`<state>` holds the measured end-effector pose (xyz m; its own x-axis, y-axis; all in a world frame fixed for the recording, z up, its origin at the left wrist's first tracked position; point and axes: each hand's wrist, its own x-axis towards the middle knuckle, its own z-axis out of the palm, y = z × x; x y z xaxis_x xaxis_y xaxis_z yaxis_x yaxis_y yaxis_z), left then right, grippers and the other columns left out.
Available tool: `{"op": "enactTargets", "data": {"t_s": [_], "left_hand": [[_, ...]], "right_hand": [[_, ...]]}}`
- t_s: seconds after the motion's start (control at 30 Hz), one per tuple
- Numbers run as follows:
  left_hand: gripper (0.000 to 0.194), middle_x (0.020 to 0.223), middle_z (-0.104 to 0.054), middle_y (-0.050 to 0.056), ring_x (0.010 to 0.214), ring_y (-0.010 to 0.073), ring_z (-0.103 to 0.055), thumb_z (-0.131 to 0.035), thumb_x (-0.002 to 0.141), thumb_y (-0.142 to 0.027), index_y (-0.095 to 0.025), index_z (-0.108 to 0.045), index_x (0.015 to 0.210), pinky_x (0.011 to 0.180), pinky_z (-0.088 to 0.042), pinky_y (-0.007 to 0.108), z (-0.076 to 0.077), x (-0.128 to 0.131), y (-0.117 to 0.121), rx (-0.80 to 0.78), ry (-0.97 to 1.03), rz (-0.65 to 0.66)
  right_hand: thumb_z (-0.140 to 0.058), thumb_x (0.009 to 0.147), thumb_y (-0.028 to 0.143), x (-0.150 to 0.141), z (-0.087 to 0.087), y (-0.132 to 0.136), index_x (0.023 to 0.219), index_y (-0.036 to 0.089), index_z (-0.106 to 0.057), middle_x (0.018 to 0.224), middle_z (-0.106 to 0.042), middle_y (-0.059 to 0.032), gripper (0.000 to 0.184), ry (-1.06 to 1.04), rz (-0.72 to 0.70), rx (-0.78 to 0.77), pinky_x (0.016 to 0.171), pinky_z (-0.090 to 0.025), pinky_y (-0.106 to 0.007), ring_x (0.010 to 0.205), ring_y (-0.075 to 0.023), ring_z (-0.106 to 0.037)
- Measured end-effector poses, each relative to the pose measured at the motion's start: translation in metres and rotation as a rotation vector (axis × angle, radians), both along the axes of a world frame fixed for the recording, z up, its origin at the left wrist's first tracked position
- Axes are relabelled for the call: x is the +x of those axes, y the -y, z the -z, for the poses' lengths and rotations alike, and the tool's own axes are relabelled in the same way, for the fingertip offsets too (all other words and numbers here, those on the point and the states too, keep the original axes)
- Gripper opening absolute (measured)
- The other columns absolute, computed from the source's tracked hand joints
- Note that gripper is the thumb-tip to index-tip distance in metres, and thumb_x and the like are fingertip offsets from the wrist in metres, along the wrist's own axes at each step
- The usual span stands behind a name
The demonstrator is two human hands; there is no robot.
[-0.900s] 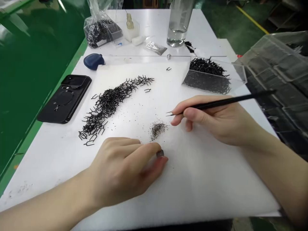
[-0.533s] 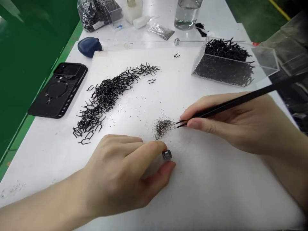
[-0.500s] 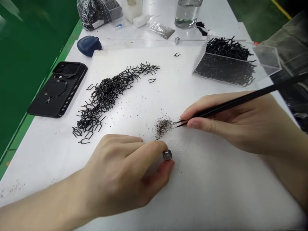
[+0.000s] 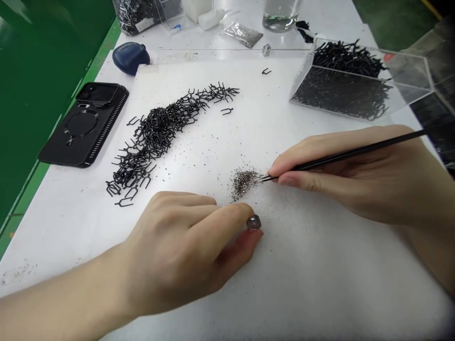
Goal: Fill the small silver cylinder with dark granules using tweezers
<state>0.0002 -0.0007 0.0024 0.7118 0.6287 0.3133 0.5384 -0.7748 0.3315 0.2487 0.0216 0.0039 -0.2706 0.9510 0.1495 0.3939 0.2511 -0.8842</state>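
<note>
Between the thumb and forefinger of my left hand sits a small shiny metal block; its exact kind is unclear. My right hand grips black tweezers like a pen. Their tips are close together at the right edge of a little heap of tiny metallic bits; whether a bit is caught between them is too small to tell. Farther left, a long pile of black Y-shaped pieces lies on the white sheet.
A clear box of black pieces stands at the back right. A black phone and a dark blue rubber blower lie at left. Behind are a glass of clear liquid, a small plastic bag and another metal nut-like block.
The tweezer tips have come closer together beside the heap. The whole view has shifted slightly, and the metal block in my left hand looks slightly turned.
</note>
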Motion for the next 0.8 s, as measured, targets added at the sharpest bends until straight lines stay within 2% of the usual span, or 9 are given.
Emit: {"op": "enactTargets", "data": {"t_s": [0.17, 0.4, 0.8], "left_hand": [[0.007, 0.052, -0.049, -0.009, 0.043, 0.0094, -0.045, -0.065, 0.094, -0.023, -0.021, -0.061, 0.088, 0.042, -0.036, 0.033, -0.0005, 0.0017, -0.0027, 0.008, 0.024, 0.019], [0.008, 0.054, -0.049, -0.01, 0.044, 0.0094, -0.047, -0.065, 0.095, -0.025, -0.023, -0.059, 0.09, 0.043, -0.037, 0.031, -0.0013, 0.0027, -0.0027, -0.003, 0.023, 0.013], [0.011, 0.055, -0.057, -0.008, 0.044, 0.0093, -0.05, -0.066, 0.094, -0.024, -0.021, -0.061, 0.084, 0.042, -0.038, 0.033, 0.0014, 0.0019, -0.0035, -0.056, 0.058, 0.03]], "right_hand": [[-0.084, 0.082, 0.019, 0.0, -0.0035, -0.0003, 0.084, 0.028, -0.082, 0.086, -0.081, 0.0056, 0.009, 0.026, 0.004, 0.003, 0.074, -0.066, -0.019, 0.082, -0.0132, -0.077], [-0.084, 0.082, 0.025, 0.0016, -0.0025, -0.0005, 0.087, 0.028, -0.082, 0.09, -0.082, 0.0044, 0.006, 0.053, 0.004, 0.008, 0.075, -0.067, -0.022, 0.085, -0.0162, -0.078], [-0.083, 0.082, 0.021, 0.0014, -0.0016, 0.0001, 0.087, 0.029, -0.082, 0.091, -0.081, 0.0044, 0.01, 0.029, -0.011, -0.007, 0.076, -0.068, -0.025, 0.087, -0.017, -0.078]]}}
